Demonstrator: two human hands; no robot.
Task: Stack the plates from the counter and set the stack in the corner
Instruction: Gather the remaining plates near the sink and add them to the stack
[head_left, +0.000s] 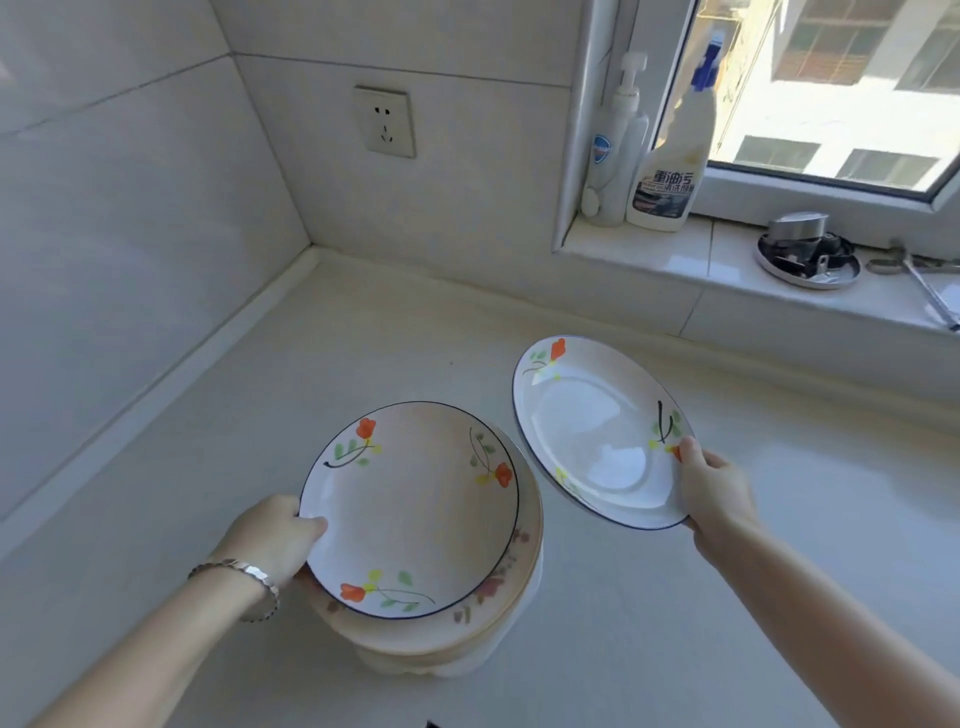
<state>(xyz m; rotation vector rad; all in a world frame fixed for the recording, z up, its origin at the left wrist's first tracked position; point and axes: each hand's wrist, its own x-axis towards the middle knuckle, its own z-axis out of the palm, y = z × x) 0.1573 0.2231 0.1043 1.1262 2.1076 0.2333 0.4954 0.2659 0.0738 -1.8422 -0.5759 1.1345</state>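
Observation:
A stack of plates (498, 618) stands at the lower middle of the pale counter (675, 649). On top lies a white plate (415, 514) with a blue rim and orange flowers. My left hand (275, 540) grips that top plate at its left edge, thumb on the inside. My right hand (711, 483) pinches the right rim of a second flowered plate (592, 431), held tilted in the air just right of the stack. The tiled corner (311, 249) is at the far left.
A windowsill (701, 260) runs along the right back, bearing a pump bottle (613, 156), a cleaner spray bottle (675, 150), a metal dish of utensils (805, 254) and tongs (919, 275). A wall socket (385, 122) sits above the counter.

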